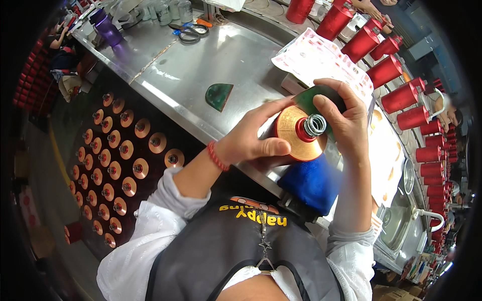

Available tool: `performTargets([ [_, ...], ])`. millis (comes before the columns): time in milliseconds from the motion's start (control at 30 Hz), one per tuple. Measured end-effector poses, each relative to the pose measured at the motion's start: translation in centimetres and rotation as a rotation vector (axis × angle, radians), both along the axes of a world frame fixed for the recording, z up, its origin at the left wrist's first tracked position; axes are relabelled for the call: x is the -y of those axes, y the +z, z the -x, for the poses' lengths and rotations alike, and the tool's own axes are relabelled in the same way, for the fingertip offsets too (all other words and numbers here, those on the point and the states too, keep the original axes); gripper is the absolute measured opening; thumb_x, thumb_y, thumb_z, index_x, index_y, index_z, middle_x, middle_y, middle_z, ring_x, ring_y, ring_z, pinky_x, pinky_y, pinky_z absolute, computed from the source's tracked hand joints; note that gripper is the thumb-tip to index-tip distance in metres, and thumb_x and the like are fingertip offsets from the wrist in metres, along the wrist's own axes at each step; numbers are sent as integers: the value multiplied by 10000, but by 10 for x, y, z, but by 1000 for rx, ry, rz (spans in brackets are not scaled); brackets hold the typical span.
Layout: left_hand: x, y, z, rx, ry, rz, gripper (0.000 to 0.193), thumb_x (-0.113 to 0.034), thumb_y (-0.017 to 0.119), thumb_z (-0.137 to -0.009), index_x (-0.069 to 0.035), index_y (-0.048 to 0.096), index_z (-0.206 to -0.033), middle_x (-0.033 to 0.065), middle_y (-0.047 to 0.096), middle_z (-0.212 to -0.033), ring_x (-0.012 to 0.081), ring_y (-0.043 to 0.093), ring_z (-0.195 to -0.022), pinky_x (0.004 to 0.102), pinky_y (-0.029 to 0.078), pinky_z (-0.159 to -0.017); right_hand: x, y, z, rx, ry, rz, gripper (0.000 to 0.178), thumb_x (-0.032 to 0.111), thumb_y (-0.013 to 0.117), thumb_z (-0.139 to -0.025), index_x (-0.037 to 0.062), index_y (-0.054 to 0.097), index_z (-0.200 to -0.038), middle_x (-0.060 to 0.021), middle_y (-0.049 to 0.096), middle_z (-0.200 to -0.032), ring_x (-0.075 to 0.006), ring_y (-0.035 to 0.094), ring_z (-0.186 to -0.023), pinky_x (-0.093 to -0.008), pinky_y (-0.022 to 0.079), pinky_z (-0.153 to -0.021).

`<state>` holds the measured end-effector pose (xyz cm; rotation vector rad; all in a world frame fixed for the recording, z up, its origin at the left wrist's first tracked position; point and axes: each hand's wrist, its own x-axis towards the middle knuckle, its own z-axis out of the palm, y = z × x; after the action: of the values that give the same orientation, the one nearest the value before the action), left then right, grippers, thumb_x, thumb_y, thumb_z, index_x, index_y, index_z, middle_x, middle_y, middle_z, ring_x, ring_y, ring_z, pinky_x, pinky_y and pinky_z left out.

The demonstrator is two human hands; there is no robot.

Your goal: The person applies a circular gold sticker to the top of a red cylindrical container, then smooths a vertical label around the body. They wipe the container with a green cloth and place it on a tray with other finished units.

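Right now we have the red bottle [292,131] between our two hands, its gold shoulder and threaded neck turned up toward us and the neck leaning toward two o'clock. Our left hand [251,131] comes in from its nine o'clock side, fingers gripping the body, thumb laid on the gold shoulder; a red bracelet [217,156] circles that wrist. Our right hand [347,115] sits at two o'clock, thumb and fingers pinching a dark green plate [321,96] beside the shoulder; whether the plate touches it, we cannot tell.

At ten o'clock from the bottle, a green half-round piece [219,96] lies flat on the steel worktop [236,55], with scissors [192,34] beyond it at half past ten and a purple flask [106,29] farther out at ten. A printed sheet [324,57] lies near half past twelve, and a blue cloth [312,185] just below, toward half past five. More red bottles [384,71] line the far side from twelve around to four, while gold-shouldered bottles [140,168] stand in rows between eight and nine.
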<state>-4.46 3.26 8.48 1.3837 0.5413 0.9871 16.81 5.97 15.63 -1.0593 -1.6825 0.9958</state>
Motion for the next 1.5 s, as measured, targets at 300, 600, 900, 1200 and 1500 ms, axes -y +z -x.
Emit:
performTargets([
  [300,22,-5,-16,-33,236,-125,954,-458,802,-810,40,316,-1463,162,533,-1340,212,533,-1260,357,432,-1066,-13,4,1,-56,56,-13,263,84,713,-884,15,679,-1136,-50,706,-976,-123,645,-912,-267,519,-852],
  [600,11,-6,-12,87,106,-9,951,-417,809,-800,43,310,-1467,155,518,-1362,208,531,-1262,362,429,-1076,-41,3,14,195,131,-113,271,111,733,-867,15,690,-1118,-51,704,-963,-118,637,-918,-287,515,-856],
  [900,1,-6,-7,139,0,63,918,-441,817,-774,25,394,-1441,158,546,-1324,219,547,-1226,358,429,-1061,-31,12,15,18,271,58,269,109,737,-871,15,696,-1119,-32,696,-965,-105,637,-905,-270,517,-830],
  [1200,14,-9,-13,15,267,-72,989,-579,772,-812,39,329,-1444,192,496,-1333,258,514,-1258,375,418,-1067,-31,-5,8,11,162,69,281,145,732,-903,23,678,-1150,-24,675,-1013,-100,614,-946,-258,493,-860],
  [1500,3,-19,-13,96,78,1,939,-477,764,-834,46,302,-1462,151,519,-1359,204,533,-1260,354,435,-1062,-60,14,14,229,374,6,264,118,723,-890,21,680,-1132,-23,672,-1028,-120,623,-964,-276,497,-886],
])
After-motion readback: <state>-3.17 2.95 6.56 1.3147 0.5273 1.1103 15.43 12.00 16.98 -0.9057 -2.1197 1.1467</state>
